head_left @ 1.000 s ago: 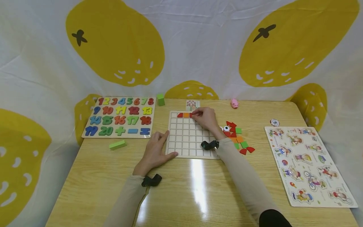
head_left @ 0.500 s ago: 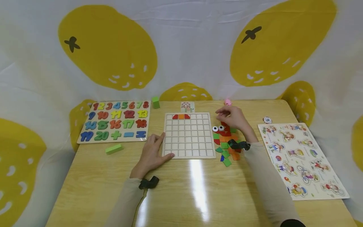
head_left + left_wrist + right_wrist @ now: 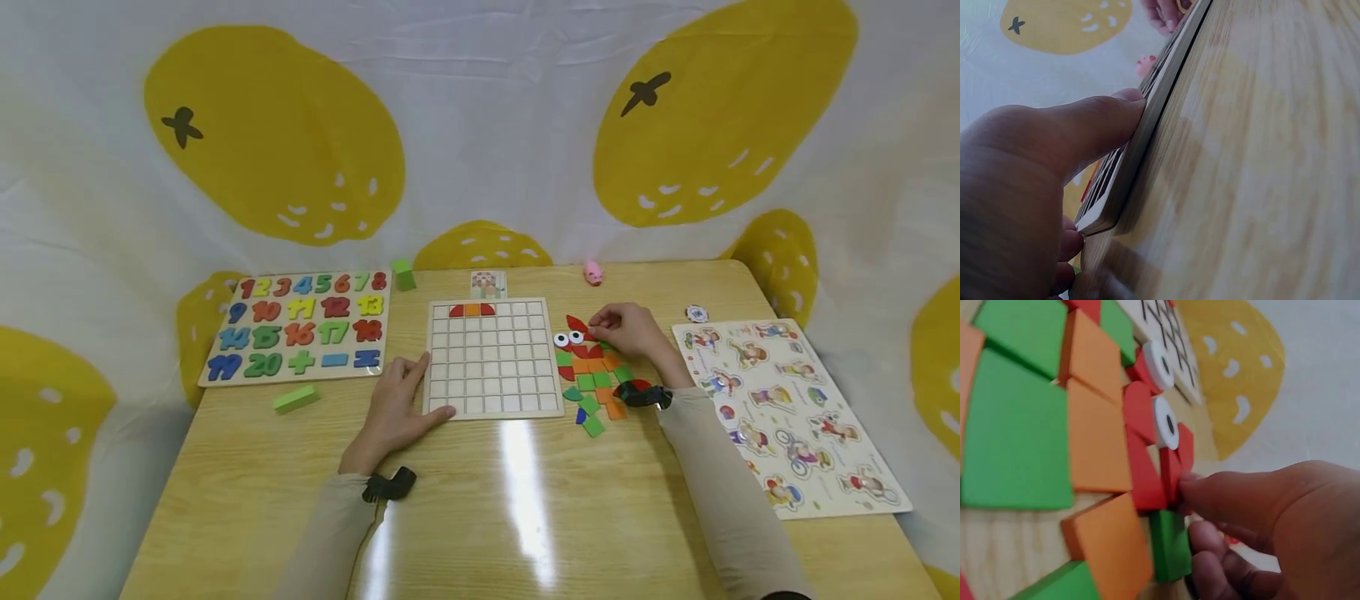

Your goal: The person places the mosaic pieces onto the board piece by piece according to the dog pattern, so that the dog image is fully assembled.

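My left hand rests at the near left corner of a wooden grid board. Its thumb lies along the near edge and its index finger along the left edge; the left wrist view shows the thumb against the rim. Two red curved pieces with an orange square between them sit in the top row. Right of the board, my right hand is at a pile of flat shapes, its thumb and fingers pinching a red piece. Two white eye pieces lie close by, among orange squares and green squares.
A picture card lies behind the board, a pink pig behind the pile. The number puzzle and two green blocks are at left; a poker chip and figure puzzle at right.
My right hand has left the red piece in the board's top row and moved right, then down to the pile. The left hand keeps its place at the board's corner. The head view has shifted.
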The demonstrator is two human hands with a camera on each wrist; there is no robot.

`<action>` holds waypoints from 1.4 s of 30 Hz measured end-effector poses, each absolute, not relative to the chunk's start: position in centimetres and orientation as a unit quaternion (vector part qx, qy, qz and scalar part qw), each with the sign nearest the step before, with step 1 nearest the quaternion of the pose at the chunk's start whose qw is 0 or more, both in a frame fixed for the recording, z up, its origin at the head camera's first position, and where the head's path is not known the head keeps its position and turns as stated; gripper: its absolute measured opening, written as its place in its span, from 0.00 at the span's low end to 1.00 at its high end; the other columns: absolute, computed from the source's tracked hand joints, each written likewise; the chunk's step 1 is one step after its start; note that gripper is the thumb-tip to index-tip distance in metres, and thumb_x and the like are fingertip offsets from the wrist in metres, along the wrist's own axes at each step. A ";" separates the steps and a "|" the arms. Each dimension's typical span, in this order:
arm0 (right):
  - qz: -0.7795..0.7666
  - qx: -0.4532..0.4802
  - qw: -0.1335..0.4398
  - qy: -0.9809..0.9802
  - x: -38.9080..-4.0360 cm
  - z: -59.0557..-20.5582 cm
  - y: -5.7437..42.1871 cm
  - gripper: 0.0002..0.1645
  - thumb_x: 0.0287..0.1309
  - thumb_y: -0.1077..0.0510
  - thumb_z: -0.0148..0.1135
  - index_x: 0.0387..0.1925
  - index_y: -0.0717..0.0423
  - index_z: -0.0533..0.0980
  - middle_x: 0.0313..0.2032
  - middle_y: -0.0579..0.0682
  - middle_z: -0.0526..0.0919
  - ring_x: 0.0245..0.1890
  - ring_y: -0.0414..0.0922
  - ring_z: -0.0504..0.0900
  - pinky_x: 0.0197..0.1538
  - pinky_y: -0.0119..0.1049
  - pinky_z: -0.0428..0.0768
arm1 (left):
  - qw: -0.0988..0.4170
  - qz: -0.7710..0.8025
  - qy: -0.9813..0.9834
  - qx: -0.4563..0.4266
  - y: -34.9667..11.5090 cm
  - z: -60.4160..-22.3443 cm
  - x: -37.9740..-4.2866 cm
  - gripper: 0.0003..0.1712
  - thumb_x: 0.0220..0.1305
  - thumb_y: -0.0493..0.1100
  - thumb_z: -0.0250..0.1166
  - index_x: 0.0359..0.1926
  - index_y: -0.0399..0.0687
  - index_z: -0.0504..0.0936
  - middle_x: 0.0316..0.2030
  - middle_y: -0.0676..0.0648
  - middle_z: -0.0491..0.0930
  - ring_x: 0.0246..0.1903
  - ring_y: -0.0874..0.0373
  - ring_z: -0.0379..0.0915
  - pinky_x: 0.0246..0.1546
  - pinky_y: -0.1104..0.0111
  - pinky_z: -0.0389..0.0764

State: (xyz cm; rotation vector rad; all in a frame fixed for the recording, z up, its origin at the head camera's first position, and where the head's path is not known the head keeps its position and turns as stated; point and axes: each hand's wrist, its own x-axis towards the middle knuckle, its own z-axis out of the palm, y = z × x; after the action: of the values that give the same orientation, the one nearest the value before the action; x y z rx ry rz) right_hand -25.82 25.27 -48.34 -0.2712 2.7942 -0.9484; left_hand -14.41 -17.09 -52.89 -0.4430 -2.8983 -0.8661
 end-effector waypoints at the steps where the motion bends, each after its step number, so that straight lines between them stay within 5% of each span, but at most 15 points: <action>1: -0.317 -0.086 0.091 0.940 -25.9 -48.3 25.2 0.13 0.62 0.51 0.67 0.42 0.57 0.82 0.36 0.53 0.82 0.34 0.48 0.78 0.40 0.39 0.74 | 0.040 -0.282 -0.948 -0.144 -17.1 -52.9 -14.4 0.61 0.48 0.74 0.69 0.75 0.46 0.61 0.45 0.47 0.64 0.43 0.55 0.57 0.43 0.63 0.59; 7: -0.308 -0.056 0.094 0.945 -26.1 -48.0 24.0 0.21 0.61 0.46 0.67 0.45 0.58 0.80 0.38 0.55 0.82 0.37 0.50 0.78 0.41 0.39 0.73 | 0.031 -0.276 -0.951 -0.137 -17.1 -52.8 -14.3 0.62 0.47 0.75 0.69 0.75 0.48 0.60 0.46 0.48 0.63 0.44 0.56 0.56 0.43 0.64 0.59; 19: -0.295 -0.065 0.115 0.946 -26.1 -47.6 23.5 0.14 0.68 0.53 0.59 0.45 0.60 0.79 0.41 0.57 0.83 0.39 0.51 0.78 0.42 0.41 0.74 | 0.020 -0.283 -0.950 -0.134 -16.9 -52.6 -14.5 0.62 0.48 0.74 0.69 0.76 0.49 0.58 0.46 0.49 0.63 0.45 0.56 0.56 0.44 0.64 0.59; 34: -0.291 -0.083 0.112 0.946 -26.3 -47.5 23.2 0.18 0.61 0.55 0.68 0.46 0.63 0.76 0.41 0.59 0.81 0.39 0.52 0.79 0.47 0.46 0.76 | 0.019 -0.282 -0.950 -0.131 -17.1 -52.7 -14.5 0.62 0.47 0.75 0.68 0.76 0.50 0.58 0.45 0.50 0.62 0.44 0.57 0.55 0.43 0.64 0.59; 42: -0.334 -0.104 0.051 0.935 -26.3 -48.2 23.5 0.13 0.63 0.57 0.64 0.46 0.60 0.77 0.35 0.55 0.78 0.34 0.49 0.75 0.39 0.38 0.73 | 0.023 -0.279 -0.951 -0.130 -17.1 -52.9 -14.6 0.62 0.48 0.75 0.68 0.76 0.51 0.57 0.46 0.50 0.62 0.44 0.57 0.55 0.43 0.64 0.59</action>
State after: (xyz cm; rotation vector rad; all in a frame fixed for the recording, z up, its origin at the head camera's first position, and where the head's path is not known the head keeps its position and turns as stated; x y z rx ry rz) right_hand -26.34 23.48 -48.21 -0.3158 2.8461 -1.0177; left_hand -14.56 -17.12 -52.92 -0.4024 -2.9452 -0.8635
